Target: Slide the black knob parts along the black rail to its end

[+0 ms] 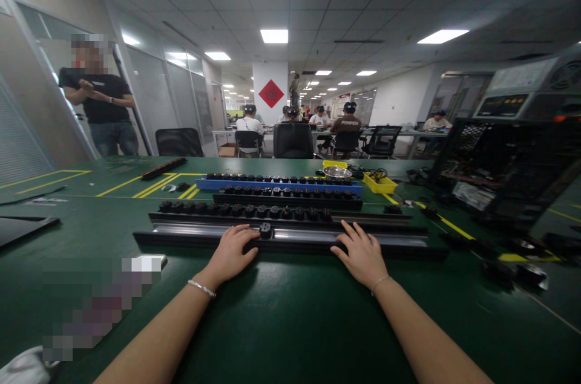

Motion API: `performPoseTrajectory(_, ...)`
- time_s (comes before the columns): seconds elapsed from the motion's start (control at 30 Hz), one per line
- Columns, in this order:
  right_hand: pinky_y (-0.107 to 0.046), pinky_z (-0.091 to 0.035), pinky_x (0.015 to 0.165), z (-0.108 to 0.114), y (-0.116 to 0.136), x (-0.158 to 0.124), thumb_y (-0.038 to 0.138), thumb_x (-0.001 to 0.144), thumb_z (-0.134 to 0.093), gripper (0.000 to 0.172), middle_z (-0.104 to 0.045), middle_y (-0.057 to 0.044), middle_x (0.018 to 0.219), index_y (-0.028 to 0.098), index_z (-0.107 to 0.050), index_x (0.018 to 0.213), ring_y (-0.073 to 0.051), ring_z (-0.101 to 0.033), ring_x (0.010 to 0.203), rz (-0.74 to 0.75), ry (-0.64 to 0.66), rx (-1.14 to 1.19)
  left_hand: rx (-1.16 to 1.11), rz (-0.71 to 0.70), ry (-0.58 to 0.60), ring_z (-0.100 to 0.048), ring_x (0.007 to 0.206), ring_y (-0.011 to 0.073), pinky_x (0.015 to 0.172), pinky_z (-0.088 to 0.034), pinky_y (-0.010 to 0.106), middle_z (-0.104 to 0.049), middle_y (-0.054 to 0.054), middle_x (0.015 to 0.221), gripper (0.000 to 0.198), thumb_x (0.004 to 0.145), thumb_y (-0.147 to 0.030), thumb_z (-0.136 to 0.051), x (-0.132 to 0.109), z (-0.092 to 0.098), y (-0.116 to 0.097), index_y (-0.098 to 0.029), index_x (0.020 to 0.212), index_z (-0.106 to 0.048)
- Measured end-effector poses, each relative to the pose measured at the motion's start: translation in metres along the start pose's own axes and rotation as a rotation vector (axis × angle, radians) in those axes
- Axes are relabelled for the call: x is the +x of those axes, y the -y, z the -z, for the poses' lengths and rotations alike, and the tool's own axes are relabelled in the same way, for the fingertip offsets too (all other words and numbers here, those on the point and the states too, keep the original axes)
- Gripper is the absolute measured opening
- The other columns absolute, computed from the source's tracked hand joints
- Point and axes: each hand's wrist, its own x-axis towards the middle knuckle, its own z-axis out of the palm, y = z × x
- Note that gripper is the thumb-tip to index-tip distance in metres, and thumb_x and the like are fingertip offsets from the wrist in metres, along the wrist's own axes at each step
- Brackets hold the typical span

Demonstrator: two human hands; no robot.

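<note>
A long black rail (pixel 295 237) lies across the green table in front of me. My left hand (pixel 232 251) rests on the rail's near edge with the fingers stretched out flat. Just right of its fingertips a small black socket piece (pixel 265 230) sits in the rail. My right hand (pixel 361 252) lies flat on the rail further right, fingers spread. Neither hand holds anything. Behind the near rail lies a second black rail (pixel 254 211) filled with several black socket pieces.
Further back lie another black rail (pixel 285 195) and a blue rail (pixel 279 183) with socket pieces. Yellow trays (pixel 380 183) and a metal bowl (pixel 336 172) stand behind. An open computer case (pixel 503 172) stands at right. A person (pixel 100 106) stands at far left; others sit at desks behind.
</note>
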Motion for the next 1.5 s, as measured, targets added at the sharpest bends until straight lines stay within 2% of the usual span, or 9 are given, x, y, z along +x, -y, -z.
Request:
performPoseTrajectory(0.43,-0.051,-0.022,0.102,-0.002,-0.002,0.0,0.057,0.085,-0.033,0.048,-0.034,-0.002,0.146,0.028,-0.062,0.108,-0.027,-0.021,0.135,-0.003,-0.022,0.016,0.019,-0.013,0.055,-0.041,0.125,0.0238,0.107,-0.023,0.048,-0.06,0.0,0.123,0.037,0.078,-0.031,-0.053,-0.001,0.001,-0.006,-0.028,0.115,-0.055)
performPoseTrajectory(0.53,-0.051,-0.02,0.103,-0.003,0.002,0.0,0.052,0.085,-0.038,0.044,-0.037,-0.004,0.144,0.027,-0.06,0.112,-0.027,-0.025,0.134,0.003,-0.049,0.035,0.025,-0.01,0.076,-0.041,0.124,0.0245,0.107,-0.02,0.051,-0.06,-0.001,0.123,0.04,0.076,-0.031,-0.055,-0.001,0.002,-0.006,-0.031,0.117,-0.054)
performPoseTrajectory(0.67,-0.046,-0.022,0.105,-0.001,0.019,-0.001,0.037,0.084,-0.042,0.041,-0.048,-0.007,0.136,0.023,-0.055,0.12,-0.023,-0.032,0.13,0.104,-0.08,0.107,0.041,-0.026,0.106,-0.042,0.124,0.0251,0.106,-0.018,0.055,-0.059,-0.001,0.124,0.045,0.075,-0.03,-0.057,0.0,0.003,-0.007,-0.033,0.12,-0.051)
performPoseTrajectory(0.77,-0.041,-0.026,0.103,0.003,0.039,-0.002,0.031,0.083,-0.041,0.043,-0.052,-0.008,0.13,0.021,-0.051,0.125,-0.02,-0.042,0.122,0.19,-0.035,0.182,0.048,-0.034,0.118,-0.042,0.123,0.0255,0.105,-0.018,0.057,-0.058,0.0,0.125,0.046,0.076,-0.032,-0.057,-0.001,0.004,-0.008,-0.035,0.121,-0.049)
performPoseTrajectory(0.87,-0.05,-0.02,0.104,0.006,0.058,-0.001,0.028,0.082,-0.042,0.044,-0.054,-0.008,0.129,0.023,-0.049,0.125,-0.021,-0.044,0.119,0.215,0.034,0.21,0.058,-0.047,0.122,-0.042,0.123,0.0255,0.105,-0.017,0.059,-0.058,0.0,0.125,0.047,0.076,-0.032,-0.056,-0.001,0.003,-0.008,-0.035,0.122,-0.047)
performPoseTrajectory(1.0,-0.063,-0.01,0.102,0.01,0.075,0.002,0.028,0.081,-0.043,0.05,-0.055,-0.008,0.128,0.026,-0.043,0.131,-0.024,-0.046,0.116,0.172,0.111,0.22,0.078,-0.071,0.113,-0.044,0.122,0.0256,0.105,-0.013,0.061,-0.057,0.001,0.126,0.051,0.074,-0.03,-0.056,-0.002,0.001,-0.009,-0.034,0.124,-0.044)
performPoseTrajectory(1.17,-0.067,-0.007,0.1,0.011,0.087,0.007,0.026,0.08,-0.042,0.052,-0.055,-0.004,0.128,0.034,-0.041,0.132,-0.024,-0.045,0.116,0.204,0.144,0.226,0.098,-0.119,0.099,-0.046,0.119,0.0247,0.108,-0.007,0.059,-0.056,0.001,0.127,0.055,0.073,-0.027,-0.056,-0.003,0.0,-0.008,-0.031,0.126,-0.041)
performPoseTrajectory(1.5,-0.065,-0.01,0.1,0.003,0.097,0.01,0.026,0.08,-0.044,0.049,-0.055,-0.003,0.127,0.037,-0.046,0.128,-0.024,-0.045,0.113,0.239,0.103,0.192,0.09,-0.153,0.104,-0.05,0.115,0.0237,0.11,-0.01,0.055,-0.057,0.002,0.125,0.057,0.072,-0.026,-0.055,-0.002,-0.002,-0.015,-0.029,0.127,-0.041)
